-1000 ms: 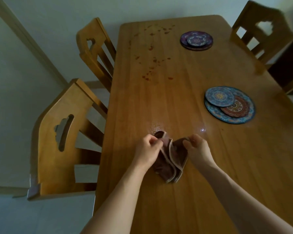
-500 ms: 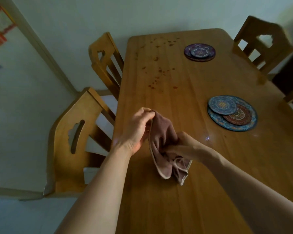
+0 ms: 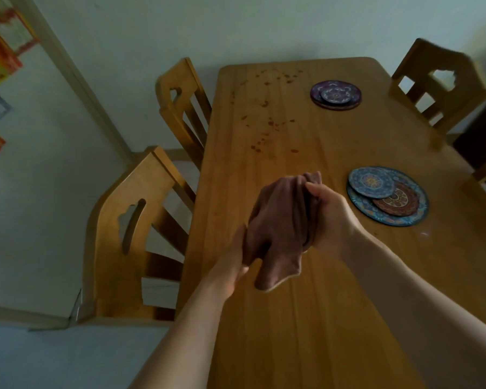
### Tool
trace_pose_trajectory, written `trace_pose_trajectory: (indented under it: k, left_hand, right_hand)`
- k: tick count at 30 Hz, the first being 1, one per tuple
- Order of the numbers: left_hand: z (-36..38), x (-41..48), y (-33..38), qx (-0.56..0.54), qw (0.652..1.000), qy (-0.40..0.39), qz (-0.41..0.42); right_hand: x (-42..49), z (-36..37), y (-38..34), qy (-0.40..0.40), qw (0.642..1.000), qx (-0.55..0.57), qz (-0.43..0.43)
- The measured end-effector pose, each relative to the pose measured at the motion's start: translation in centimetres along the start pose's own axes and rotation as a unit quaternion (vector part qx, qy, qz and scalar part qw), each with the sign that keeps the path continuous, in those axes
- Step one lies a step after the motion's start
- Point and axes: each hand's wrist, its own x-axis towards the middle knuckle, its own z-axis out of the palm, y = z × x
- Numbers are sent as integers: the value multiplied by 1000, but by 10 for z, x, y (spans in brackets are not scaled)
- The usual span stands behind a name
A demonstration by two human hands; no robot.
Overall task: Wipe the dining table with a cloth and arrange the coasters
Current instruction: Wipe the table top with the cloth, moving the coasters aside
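Note:
A brown cloth (image 3: 278,220) is draped over my left hand (image 3: 236,254), which is mostly hidden under it, so I cannot tell how its fingers lie. My right hand (image 3: 328,217) grips the cloth's bunched right side above the wooden dining table (image 3: 292,332). Small reddish stains (image 3: 264,127) dot the table's far left part. A large blue patterned coaster (image 3: 421,203) lies at the right with two smaller coasters on it, one blue (image 3: 371,182) and one red-brown (image 3: 397,200). A purple coaster stack (image 3: 335,94) sits at the far end.
Two wooden chairs (image 3: 141,220) (image 3: 183,108) stand along the table's left side. Another chair (image 3: 438,80) stands at the far right. A pale wall runs behind, with a door frame and colourful items at the left.
The cloth has been lifted off the table. It now covers my left hand, and my right hand has shifted to grip its right side. The view has tilted upward.

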Motion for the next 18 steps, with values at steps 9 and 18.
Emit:
trace_pose_trajectory:
  k: [9, 18]
  left_hand:
    - [-10, -7, 19, -206, 972, -19, 116]
    - [-47, 6, 45, -24, 948, 262, 179]
  right_hand:
    - [-3, -6, -16, -15, 998, -58, -8]
    - [1, -48, -29, 248, 865, -430, -71]
